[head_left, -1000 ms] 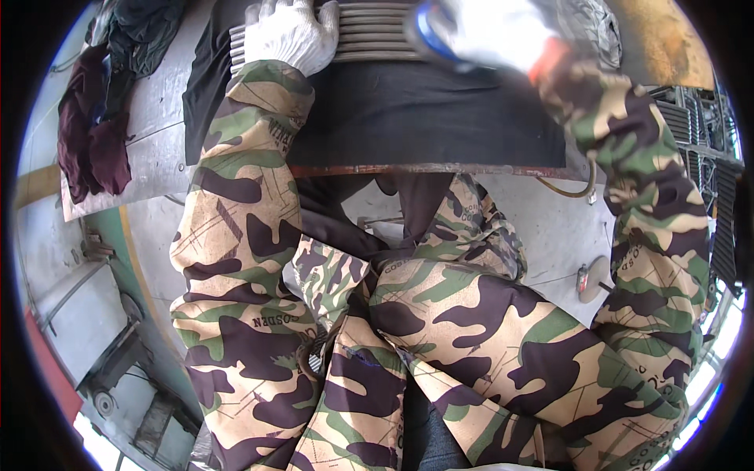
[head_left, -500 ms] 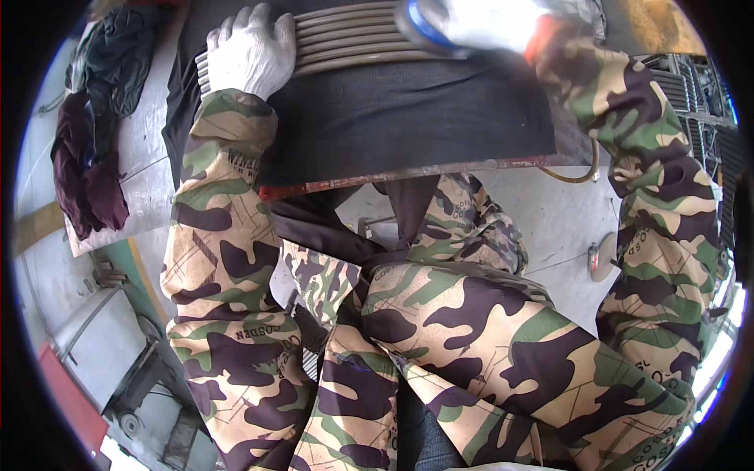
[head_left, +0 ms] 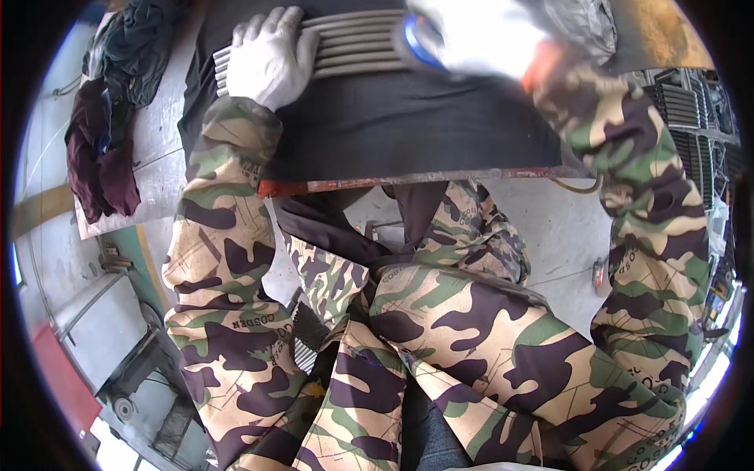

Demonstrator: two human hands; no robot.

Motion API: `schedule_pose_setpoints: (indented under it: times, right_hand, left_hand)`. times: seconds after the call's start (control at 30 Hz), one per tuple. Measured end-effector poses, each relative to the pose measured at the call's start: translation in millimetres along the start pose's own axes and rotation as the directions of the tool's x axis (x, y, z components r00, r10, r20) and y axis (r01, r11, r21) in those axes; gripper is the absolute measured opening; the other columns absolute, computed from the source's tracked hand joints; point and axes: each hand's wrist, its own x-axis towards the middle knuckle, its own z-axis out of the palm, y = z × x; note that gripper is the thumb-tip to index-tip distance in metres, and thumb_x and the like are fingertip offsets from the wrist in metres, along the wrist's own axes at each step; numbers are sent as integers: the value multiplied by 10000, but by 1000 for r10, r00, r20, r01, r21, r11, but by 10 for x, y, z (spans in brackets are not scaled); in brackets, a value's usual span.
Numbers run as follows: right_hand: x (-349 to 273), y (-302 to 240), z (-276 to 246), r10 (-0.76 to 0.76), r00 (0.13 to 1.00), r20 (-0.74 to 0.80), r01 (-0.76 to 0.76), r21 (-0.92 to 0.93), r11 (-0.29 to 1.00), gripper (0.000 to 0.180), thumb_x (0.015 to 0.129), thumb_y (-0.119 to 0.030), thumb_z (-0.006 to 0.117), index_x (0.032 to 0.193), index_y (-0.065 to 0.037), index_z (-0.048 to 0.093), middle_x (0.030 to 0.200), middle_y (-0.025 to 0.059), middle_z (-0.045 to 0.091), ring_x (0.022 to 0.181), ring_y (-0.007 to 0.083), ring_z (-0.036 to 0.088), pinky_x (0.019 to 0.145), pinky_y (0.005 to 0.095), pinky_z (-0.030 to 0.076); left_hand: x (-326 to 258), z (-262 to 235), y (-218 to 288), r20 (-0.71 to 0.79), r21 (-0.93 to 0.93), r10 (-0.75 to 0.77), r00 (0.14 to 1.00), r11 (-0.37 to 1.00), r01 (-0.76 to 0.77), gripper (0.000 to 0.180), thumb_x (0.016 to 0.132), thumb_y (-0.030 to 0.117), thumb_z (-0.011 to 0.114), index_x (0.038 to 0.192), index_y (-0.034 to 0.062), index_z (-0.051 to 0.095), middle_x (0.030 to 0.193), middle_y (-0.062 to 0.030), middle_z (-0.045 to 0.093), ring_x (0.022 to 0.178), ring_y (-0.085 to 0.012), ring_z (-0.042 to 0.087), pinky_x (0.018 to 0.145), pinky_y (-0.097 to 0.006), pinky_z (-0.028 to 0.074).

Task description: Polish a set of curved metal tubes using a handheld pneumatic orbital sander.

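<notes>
A row of several grey metal rods (head_left: 357, 41) lies side by side on a black cloth (head_left: 408, 125) that covers the bench. My left hand (head_left: 269, 67), in a white glove, lies flat across their left end with its fingers spread. Farther right, my right hand (head_left: 487, 35), also white-gloved, is over the rods and smeared by motion. It is closed on a blue-edged object (head_left: 422, 43) with a curved rim, which touches or hovers just above the rods. The object's kind cannot be made out, and the fingers hide most of it.
The bench's worn red front edge (head_left: 314, 187) runs before my lap. Dark and maroon clothes (head_left: 114, 173) lie at the left. Crumpled clear plastic (head_left: 581, 27) sits beyond my right hand. Racks of metal parts (head_left: 683, 106) stand far right, and a white machine (head_left: 106, 330) at lower left.
The view has shifted slightly, so the bench and clothes appear farther right. My left hand stays on the rods. My right hand remains blurred over them with the blue-edged object.
</notes>
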Motion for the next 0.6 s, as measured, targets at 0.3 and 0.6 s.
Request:
schedule_pose_setpoints:
  times: [0.3, 0.6]
  right_hand:
    - [258, -221, 39, 5, 1000, 11, -6, 15, 1000, 224, 902, -280, 673, 972, -69, 644, 940, 200, 659, 855, 413, 696, 731, 546, 573]
    - [413, -425, -63, -15, 997, 72, 14, 6, 1000, 247, 923, -299, 654, 1019, -71, 653, 992, 213, 667, 924, 409, 697, 786, 537, 579]
  left_hand:
    - [68, 87, -58, 191, 190, -71, 979, 981, 34, 404, 1054, 349, 537, 1341, 109, 691, 1416, -180, 665, 1319, -408, 604, 1146, -523, 419]
    - [213, -54, 270, -127, -13, -240, 962, 971, 240, 320, 963, 249, 649, 1117, -28, 700, 1114, -219, 708, 1098, -408, 643, 1047, -518, 453]
